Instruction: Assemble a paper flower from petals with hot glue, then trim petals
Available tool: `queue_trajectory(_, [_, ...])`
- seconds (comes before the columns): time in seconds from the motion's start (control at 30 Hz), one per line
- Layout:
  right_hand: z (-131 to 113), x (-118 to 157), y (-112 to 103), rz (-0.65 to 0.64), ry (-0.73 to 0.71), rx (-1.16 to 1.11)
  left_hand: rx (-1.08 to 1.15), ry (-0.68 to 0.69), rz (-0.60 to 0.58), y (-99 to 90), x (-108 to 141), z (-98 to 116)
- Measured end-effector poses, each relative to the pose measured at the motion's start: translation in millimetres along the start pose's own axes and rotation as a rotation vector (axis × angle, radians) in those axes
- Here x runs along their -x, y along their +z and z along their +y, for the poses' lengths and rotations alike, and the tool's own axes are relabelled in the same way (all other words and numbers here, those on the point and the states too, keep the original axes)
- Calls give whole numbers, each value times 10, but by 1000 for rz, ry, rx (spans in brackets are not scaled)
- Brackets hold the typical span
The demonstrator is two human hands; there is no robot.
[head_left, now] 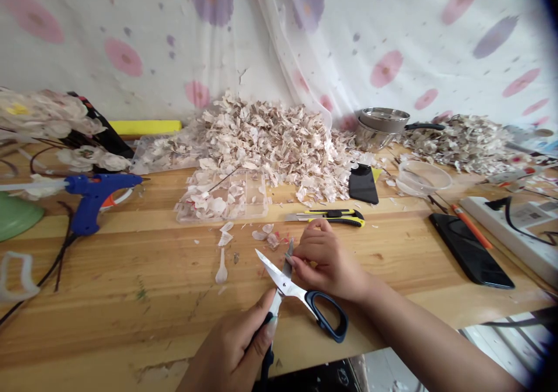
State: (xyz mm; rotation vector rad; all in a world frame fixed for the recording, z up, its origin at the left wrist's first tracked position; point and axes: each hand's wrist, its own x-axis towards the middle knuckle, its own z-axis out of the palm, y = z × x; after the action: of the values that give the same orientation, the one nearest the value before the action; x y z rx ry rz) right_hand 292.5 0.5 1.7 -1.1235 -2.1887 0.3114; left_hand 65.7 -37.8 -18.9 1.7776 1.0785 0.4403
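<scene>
A pair of scissors [284,284] with dark blue handles is spread apart above the wooden table's front part. My left hand [235,337] is closed round one of its handles. The fingers of my right hand [325,258] pinch at the tip of the other blade; whether they hold anything besides the blade I cannot make out. Just beyond, a few pale petals [268,235] lie on the wood, and a white spoon-shaped piece [222,267] rests to the left. A yellow and black utility knife [335,216] lies behind my right hand.
A large heap of dried petals [270,142] covers the back, with a clear divided box [256,197] before it. On the left lies a blue glue gun [93,194]. To the right are a phone [471,250], a power strip [514,229], a plastic bowl [422,178] and a metal pot [379,128].
</scene>
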Motion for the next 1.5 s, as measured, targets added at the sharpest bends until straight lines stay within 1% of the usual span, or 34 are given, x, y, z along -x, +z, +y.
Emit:
queue_trajectory(0.1, [-2,-1,45,35,-19,16,-35,7,3,11,-7,-19])
queue_trajectory(0.27, [-22,7,94,82,-20,83,-27,-16,8,15,-27,-11])
queue_trajectory(0.8, [-35,-3,105,65,-50,248,8,-94,-12,0,-26,-25])
queue_trajectory(1.03, [-10,3,128,78,-48,229,21,-83,3,-4,-20,-26])
queue_trajectory(1.23, [22,25,5,144,55,124,21,-73,-30,-3,-27,-12])
queue_trajectory(1.37, [-14,26,-21,156,17,122,0,-67,-32,-4,-29,-41])
queue_trajectory(1.5, [-33,22,24,116,15,189,-30,-30,-52,-8,-39,-53])
